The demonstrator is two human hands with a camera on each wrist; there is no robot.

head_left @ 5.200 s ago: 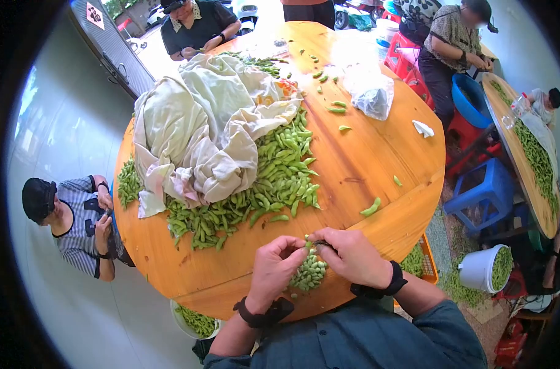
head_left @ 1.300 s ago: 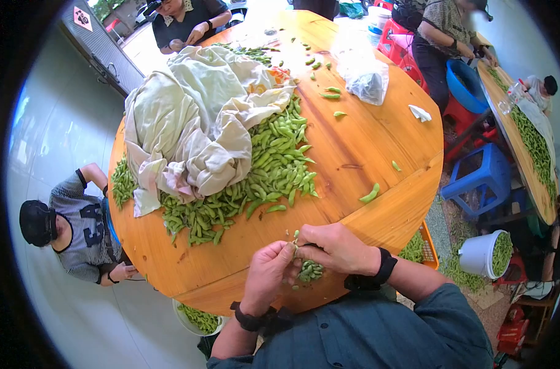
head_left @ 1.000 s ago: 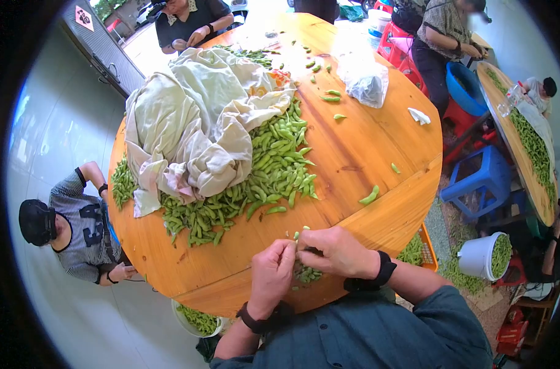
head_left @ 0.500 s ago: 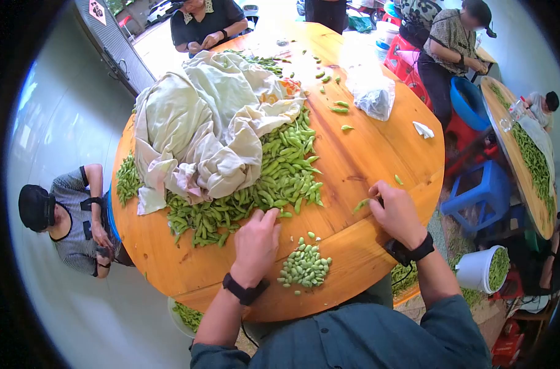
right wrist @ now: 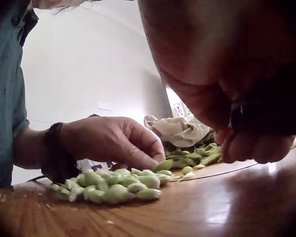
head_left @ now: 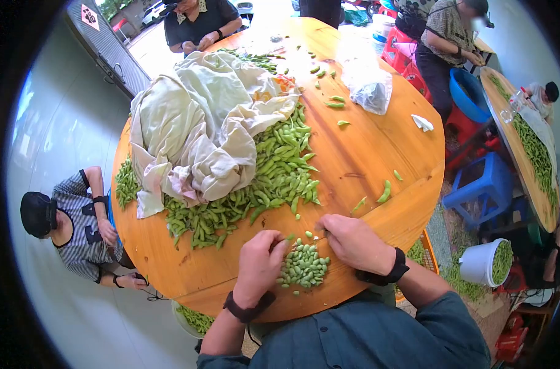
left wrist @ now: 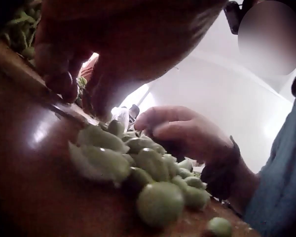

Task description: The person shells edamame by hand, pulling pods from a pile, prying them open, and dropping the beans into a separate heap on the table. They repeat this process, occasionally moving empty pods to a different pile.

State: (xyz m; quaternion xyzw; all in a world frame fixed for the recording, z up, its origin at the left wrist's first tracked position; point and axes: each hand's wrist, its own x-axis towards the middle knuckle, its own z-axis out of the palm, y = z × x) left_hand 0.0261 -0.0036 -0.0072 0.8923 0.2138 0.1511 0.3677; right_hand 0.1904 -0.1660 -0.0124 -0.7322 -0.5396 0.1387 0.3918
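Note:
My left hand (head_left: pixel 261 265) pinches a green edamame pod (right wrist: pixel 164 166) between thumb and fingertips, low over the table. Right beside those fingertips lies a small pile of shelled green beans (head_left: pixel 305 264), also close up in the left wrist view. On the pile's other side is my right hand (head_left: pixel 358 246), its fingers curled in. A dark band-like piece (right wrist: pixel 256 111) shows at the right thumb, and the curled fingers hide part of it. Near the right hand, a slim green pod (head_left: pixel 359 205) and a plumper pod (head_left: pixel 384 191) lie on the wood.
A large heap of edamame pods (head_left: pixel 280 172) lies beyond, partly under a crumpled pale cloth (head_left: pixel 194 129). A plastic bag (head_left: pixel 371 92) and white tissue (head_left: pixel 422 122) rest farther off on the round wooden table (head_left: pixel 348 157). Several people sit around; a white bucket (head_left: pixel 475 265) stands right.
Both hands have come back to the bean pile, the left with a pod taken from the heap's near edge. A slim pod now lies at the right, where the right hand was.

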